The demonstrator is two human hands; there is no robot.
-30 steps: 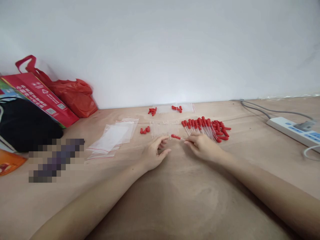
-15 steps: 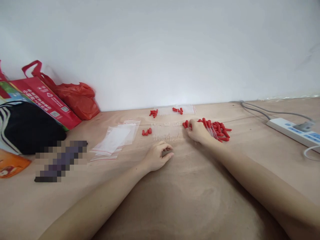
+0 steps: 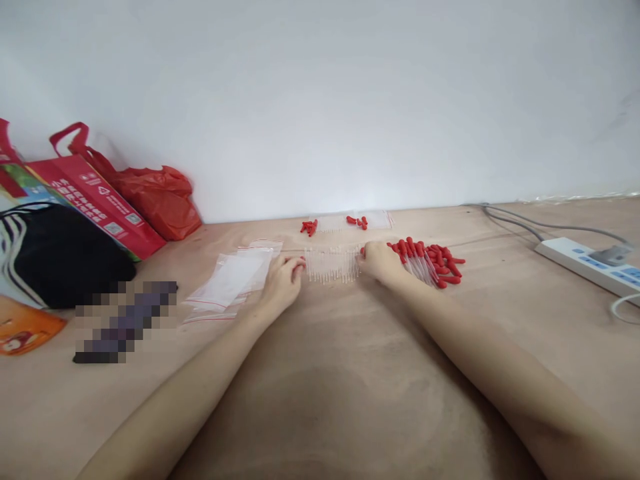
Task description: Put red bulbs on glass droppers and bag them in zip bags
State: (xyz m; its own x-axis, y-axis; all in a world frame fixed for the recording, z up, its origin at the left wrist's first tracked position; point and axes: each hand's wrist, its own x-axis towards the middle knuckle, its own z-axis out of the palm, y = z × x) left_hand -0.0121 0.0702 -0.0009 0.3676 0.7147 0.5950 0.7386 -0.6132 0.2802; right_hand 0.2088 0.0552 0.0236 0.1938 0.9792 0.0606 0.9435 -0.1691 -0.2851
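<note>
Head view: clear tubes (image 3: 331,265) lie between the hands (image 3: 283,279) (image 3: 383,261).

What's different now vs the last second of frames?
Left hand moved left and forward to the small group of red bulbs; right hand moved forward and left to the right end of the clear tubes. The red bulb seen between them a second ago is gone from there. Grips unclear. Clear tubes, zip bags and power strip stayed put.

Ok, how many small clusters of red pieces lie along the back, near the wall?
2: a left cluster and a right cluster, both beyond the clear tubes between the left hand and right hand. Pieces overlap, so some may be hidden.
</note>
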